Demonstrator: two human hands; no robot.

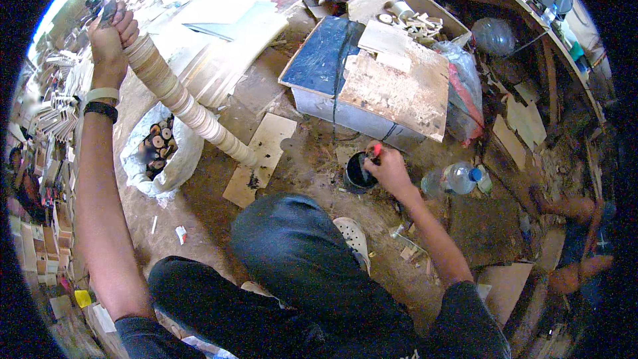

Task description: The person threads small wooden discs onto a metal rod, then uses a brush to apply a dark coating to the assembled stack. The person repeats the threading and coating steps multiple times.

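My left hand [111,30] is raised at the upper left, its fingers wrapped round the top end of a long stack of round wooden discs [186,103]. The stack slants down to the right, and its lower end meets a dark-stained plywood piece [266,149] on the ground. My right hand [389,171] is closed at the rim of a small black pot [357,174] with dark contents. Between its fingers shows the red end of a thin tool [377,150], perhaps a brush; its other end is hidden in the pot.
A white sack [189,153] of round wooden pieces stands left of the stack. Beyond the pot is a blue-topped box [319,53] with boards on it. A plastic bottle [458,178] lies right of my right hand. Another person's arm [578,276] shows at far right.
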